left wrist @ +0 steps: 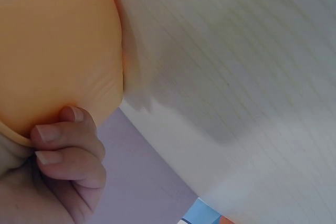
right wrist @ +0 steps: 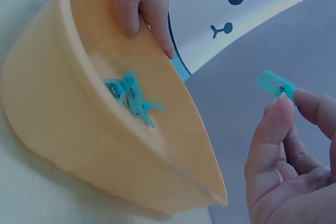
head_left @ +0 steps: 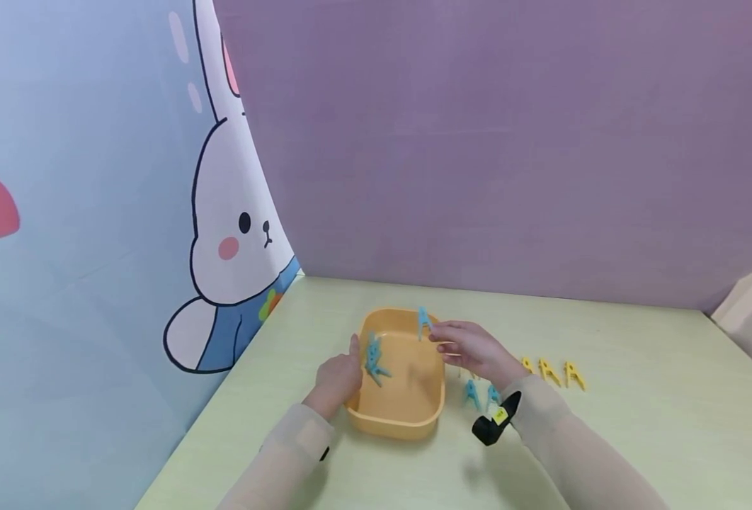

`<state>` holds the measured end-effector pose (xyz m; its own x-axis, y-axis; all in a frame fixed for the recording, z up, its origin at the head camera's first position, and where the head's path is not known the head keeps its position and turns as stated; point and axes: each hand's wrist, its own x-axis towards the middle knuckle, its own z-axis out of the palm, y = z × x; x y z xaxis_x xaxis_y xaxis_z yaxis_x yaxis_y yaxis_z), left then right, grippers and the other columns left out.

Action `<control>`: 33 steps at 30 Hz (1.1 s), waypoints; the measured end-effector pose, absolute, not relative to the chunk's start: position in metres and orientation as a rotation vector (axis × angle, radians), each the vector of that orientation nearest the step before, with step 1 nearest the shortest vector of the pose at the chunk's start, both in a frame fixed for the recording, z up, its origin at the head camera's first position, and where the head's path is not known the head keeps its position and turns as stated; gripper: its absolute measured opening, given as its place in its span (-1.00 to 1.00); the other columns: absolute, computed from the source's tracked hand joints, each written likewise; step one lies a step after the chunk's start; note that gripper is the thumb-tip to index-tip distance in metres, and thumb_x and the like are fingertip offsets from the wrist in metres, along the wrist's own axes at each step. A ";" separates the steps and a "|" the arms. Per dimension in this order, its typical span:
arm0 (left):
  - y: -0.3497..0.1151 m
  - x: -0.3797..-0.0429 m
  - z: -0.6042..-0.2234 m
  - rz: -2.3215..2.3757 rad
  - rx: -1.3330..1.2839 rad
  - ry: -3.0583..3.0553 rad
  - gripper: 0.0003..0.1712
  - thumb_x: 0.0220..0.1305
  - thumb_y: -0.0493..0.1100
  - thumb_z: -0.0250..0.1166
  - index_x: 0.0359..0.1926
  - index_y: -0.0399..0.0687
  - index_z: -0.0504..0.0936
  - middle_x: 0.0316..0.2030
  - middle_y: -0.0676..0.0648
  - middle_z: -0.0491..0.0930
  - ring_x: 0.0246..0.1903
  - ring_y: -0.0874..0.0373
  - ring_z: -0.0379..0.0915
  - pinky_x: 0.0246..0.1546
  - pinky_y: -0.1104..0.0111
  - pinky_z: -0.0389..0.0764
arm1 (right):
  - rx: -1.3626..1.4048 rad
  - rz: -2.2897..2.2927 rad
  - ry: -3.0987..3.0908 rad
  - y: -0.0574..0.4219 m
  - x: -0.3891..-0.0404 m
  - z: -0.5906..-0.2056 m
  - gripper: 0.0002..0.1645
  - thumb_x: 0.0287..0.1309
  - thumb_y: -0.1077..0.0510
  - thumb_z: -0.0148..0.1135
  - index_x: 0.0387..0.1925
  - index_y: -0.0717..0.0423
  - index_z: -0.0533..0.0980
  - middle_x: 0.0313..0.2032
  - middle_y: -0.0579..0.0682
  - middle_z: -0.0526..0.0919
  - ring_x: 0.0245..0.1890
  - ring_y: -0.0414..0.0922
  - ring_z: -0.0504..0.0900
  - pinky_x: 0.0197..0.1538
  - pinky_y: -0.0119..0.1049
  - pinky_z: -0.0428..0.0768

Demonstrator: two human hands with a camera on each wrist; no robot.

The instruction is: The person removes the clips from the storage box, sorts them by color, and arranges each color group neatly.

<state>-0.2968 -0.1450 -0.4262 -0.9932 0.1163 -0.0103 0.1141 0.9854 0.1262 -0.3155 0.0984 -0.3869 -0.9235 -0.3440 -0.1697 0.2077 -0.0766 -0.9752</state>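
Note:
An orange plastic basin (head_left: 401, 425) stands on the table, with several blue clothespins (head_left: 374, 358) lying together inside toward its left side. My left hand (head_left: 338, 379) grips the basin's left rim; in the left wrist view its fingers (left wrist: 71, 163) curl over the outer wall. Between thumb and fingertips my right hand (head_left: 471, 350) pinches one blue clothespin (right wrist: 275, 83), held above the basin's far right part. In the right wrist view that clothespin shows apart from the pile (right wrist: 131, 98) in the basin.
To the right of the basin, two blue clothespins (head_left: 472, 394) lie near the right wrist. Several yellow clothespins (head_left: 544, 371) lie in a row farther right, partly hidden by the right hand. A purple wall (head_left: 478, 142) rises behind the table, and a rabbit-printed panel (head_left: 95, 283) borders the left.

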 end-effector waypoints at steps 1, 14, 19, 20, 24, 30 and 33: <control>-0.145 -0.297 -0.426 0.195 0.183 3.111 -0.27 0.25 -0.30 0.06 0.39 -0.26 -0.02 -0.74 -0.03 0.33 -0.75 0.18 0.22 -0.70 0.37 0.30 | -0.157 -2.055 1.836 0.100 -0.316 -0.387 -0.66 0.20 0.14 0.16 -0.08 0.30 0.41 -0.18 0.07 0.53 -0.40 -0.21 0.52 -0.30 -0.40 0.52; -0.144 -0.294 -0.424 0.188 0.186 3.098 -0.27 0.25 -0.32 0.05 0.38 -0.28 -0.02 -0.73 -0.03 0.33 -0.73 0.18 0.22 -0.69 0.38 0.30 | -0.154 -2.061 1.861 0.125 -0.312 -0.390 -0.62 0.21 0.13 0.14 -0.02 0.28 0.41 -0.19 0.02 0.53 -0.37 -0.21 0.49 -0.32 -0.41 0.50; -0.143 -0.295 -0.423 0.182 0.170 3.086 -0.29 0.28 -0.30 0.03 0.39 -0.26 -0.03 -0.72 -0.04 0.35 -0.71 0.16 0.26 -0.66 0.35 0.34 | -0.156 -2.068 1.867 0.134 -0.311 -0.391 -0.61 0.22 0.14 0.12 0.00 0.29 0.38 -0.20 0.00 0.53 -0.36 -0.21 0.49 -0.28 -0.40 0.51; -0.143 -0.295 -0.423 0.181 0.168 3.085 -0.29 0.28 -0.30 0.03 0.39 -0.26 -0.04 -0.72 -0.04 0.35 -0.71 0.15 0.26 -0.66 0.35 0.35 | -0.156 -2.065 1.876 0.136 -0.310 -0.391 -0.61 0.22 0.14 0.12 0.00 0.29 0.38 -0.20 -0.01 0.52 -0.35 -0.21 0.49 -0.28 -0.39 0.51; -0.143 -0.296 -0.424 0.191 0.166 3.088 -0.28 0.28 -0.31 0.03 0.39 -0.26 -0.05 -0.72 -0.03 0.34 -0.72 0.16 0.25 -0.66 0.36 0.33 | -0.149 -2.066 1.895 0.142 -0.307 -0.390 -0.69 0.22 0.13 0.12 -0.06 0.22 0.43 -0.20 -0.01 0.52 -0.34 -0.19 0.50 -0.27 -0.38 0.51; -0.143 -0.294 -0.424 0.210 0.185 3.099 -0.28 0.26 -0.32 0.04 0.39 -0.28 -0.03 -0.73 -0.03 0.34 -0.73 0.16 0.23 -0.68 0.36 0.32 | -0.157 -2.086 1.882 0.152 -0.304 -0.390 -0.78 0.23 0.15 0.10 -0.13 0.17 0.46 -0.18 0.02 0.50 -0.34 -0.19 0.48 -0.30 -0.40 0.50; -0.143 -0.292 -0.424 0.200 0.207 3.115 -0.29 0.26 -0.32 0.04 0.38 -0.30 -0.02 -0.74 -0.02 0.33 -0.73 0.17 0.22 -0.69 0.37 0.31 | -0.153 -2.089 1.888 0.158 -0.303 -0.392 -0.76 0.23 0.14 0.11 -0.12 0.19 0.45 -0.17 0.02 0.50 -0.34 -0.19 0.48 -0.30 -0.38 0.50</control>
<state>-0.2924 -0.1433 -0.4235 -0.9912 0.1324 -0.0052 0.1307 0.9831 0.1285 -0.3026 0.1575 -0.3919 -0.9429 -0.3052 -0.1331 0.1633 -0.0755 -0.9837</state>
